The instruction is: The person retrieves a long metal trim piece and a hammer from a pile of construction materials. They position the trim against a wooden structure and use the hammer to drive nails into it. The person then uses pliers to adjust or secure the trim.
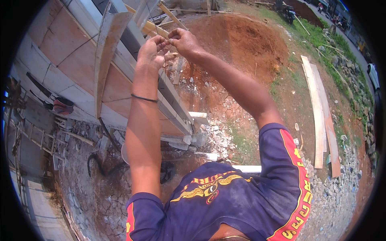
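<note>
Both my arms are raised in front of me, and my hands meet beside a grey upright post (132, 44) on the block wall (72, 52). My left hand (151, 53), below a black wristband (144, 98), has its fingers curled and pinched. My right hand (185, 42) comes in from the right, its thumb and fingers pressed together against the left fingertips. What lies between the fingertips is too small to make out. A thin dark string or wire (162, 79) shows below the left hand. Wooden battens (173, 16) stand just behind the hands.
A long board (105, 60) leans against the wall on the left. Beyond my hands rises a red soil mound (245, 40). Long planks (315, 108) lie on the right near rubble (329, 197). A black hose (100, 170) curls on the ground at lower left.
</note>
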The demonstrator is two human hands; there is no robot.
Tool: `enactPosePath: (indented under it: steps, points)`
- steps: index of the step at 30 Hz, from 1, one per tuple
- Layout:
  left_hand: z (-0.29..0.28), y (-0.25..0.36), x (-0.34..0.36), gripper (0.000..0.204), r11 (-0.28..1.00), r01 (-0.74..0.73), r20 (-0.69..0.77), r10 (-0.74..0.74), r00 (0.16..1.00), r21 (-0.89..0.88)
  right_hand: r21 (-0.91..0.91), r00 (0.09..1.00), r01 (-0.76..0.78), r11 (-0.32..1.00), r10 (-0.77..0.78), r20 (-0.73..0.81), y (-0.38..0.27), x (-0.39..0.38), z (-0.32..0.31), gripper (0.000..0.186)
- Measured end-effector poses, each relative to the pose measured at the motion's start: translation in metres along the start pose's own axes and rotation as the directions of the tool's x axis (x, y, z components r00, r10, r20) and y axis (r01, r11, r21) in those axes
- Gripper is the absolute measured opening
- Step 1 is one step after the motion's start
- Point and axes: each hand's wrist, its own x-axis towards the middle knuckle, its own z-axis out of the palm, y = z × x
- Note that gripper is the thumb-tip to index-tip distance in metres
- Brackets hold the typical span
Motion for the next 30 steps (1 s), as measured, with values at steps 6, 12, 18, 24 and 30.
enactPosePath:
  steps: [6, 12, 18, 24, 30]
  points:
    - [-0.010, -0.004, 0.012, 0.022, 0.990, 0.041, 0.170, -0.017, 0.985, -0.136, 0.056, 0.983, 0.157, 0.986, -0.150, -0.108, 0.000, -0.033, 0.018, 0.021]
    - [-0.008, -0.004, 0.011, 0.024, 0.989, 0.139, 0.196, -0.127, 0.972, -0.045, 0.120, 0.975, 0.219, 0.968, -0.213, -0.057, 0.004, -0.041, 0.013, 0.020]
    - [-0.008, -0.012, -0.005, 0.024, 0.998, 0.054, 0.141, -0.049, 0.989, -0.032, 0.054, 0.973, 0.229, 0.972, -0.227, -0.041, 0.000, -0.041, 0.006, 0.023]
    - [-0.022, -0.009, -0.028, 0.026, 0.991, 0.002, 0.138, 0.017, 0.990, -0.137, 0.356, 0.987, 0.002, 0.934, -0.059, 0.150, -0.034, -0.045, 0.004, 0.025]
    - [-0.050, 0.002, -0.062, 0.027, 0.937, -0.001, 0.163, 0.062, 0.985, -0.349, 0.231, 0.982, 0.190, 0.954, -0.183, -0.051, -0.060, -0.054, 0.029, 0.038]
